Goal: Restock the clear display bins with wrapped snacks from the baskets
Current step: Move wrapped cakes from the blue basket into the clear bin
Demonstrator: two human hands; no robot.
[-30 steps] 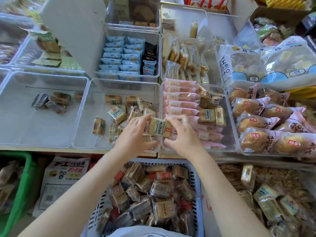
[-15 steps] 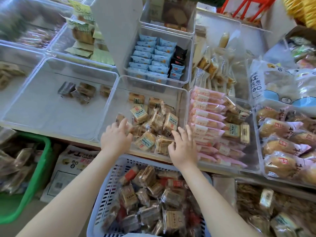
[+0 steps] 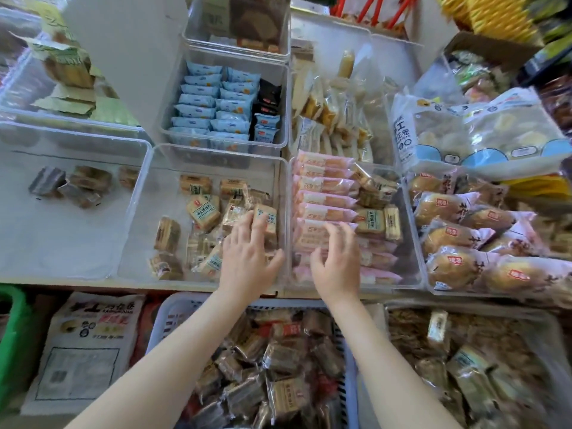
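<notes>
I am resting my left hand (image 3: 247, 258), flat and empty, on snacks (image 3: 213, 230) while my empty, loosely spread right hand (image 3: 335, 261) is risking toppling pink packs (image 3: 325, 198).

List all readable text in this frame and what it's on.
"桃李": red labels on the bread packs.
"手工": large clear bag; the rest of its print is blurred.
Too blurred to read: small snack wrappers, pink packs, floor bag.
</notes>
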